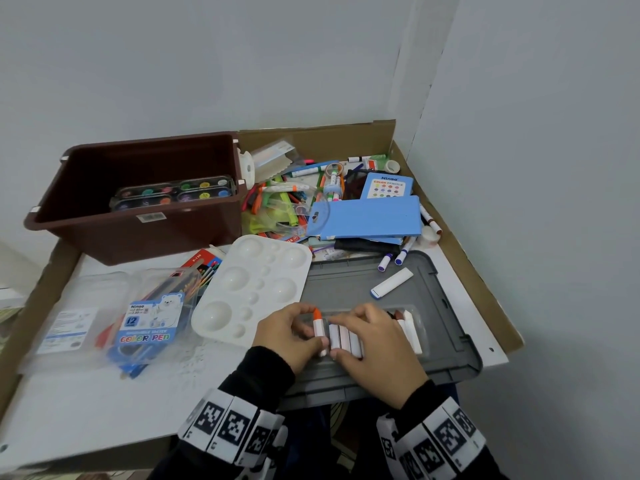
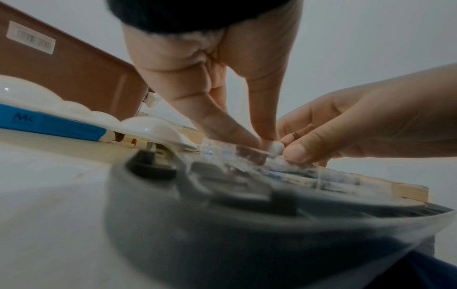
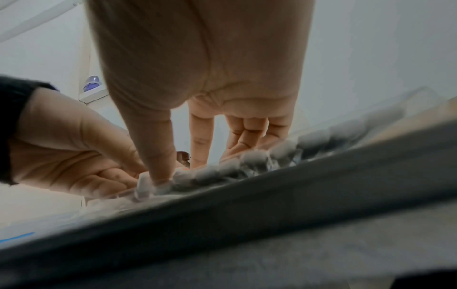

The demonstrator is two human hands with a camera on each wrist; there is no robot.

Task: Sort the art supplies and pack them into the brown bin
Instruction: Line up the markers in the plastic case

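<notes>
The brown bin [image 1: 138,233] stands far left on my table, open, with paint sets [image 1: 173,194] inside. My orange-tipped marker [image 1: 318,329] lies beside a row of white markers [image 1: 346,337] in a clear tray, near centre.

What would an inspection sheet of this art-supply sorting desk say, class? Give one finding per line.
Surface: white board on cardboard, with a grey lid near the hands.
Job's things: brown bin holds paint sets; orange-tipped marker at the end of a row in a clear tray.
Clutter: white palette, Color Pen pack, blue boxes, loose markers behind.
Grippers: left hand pinches the marker; right hand rests on the row.
Cables: nothing seen.
Surroundings: plain grey walls.
</notes>
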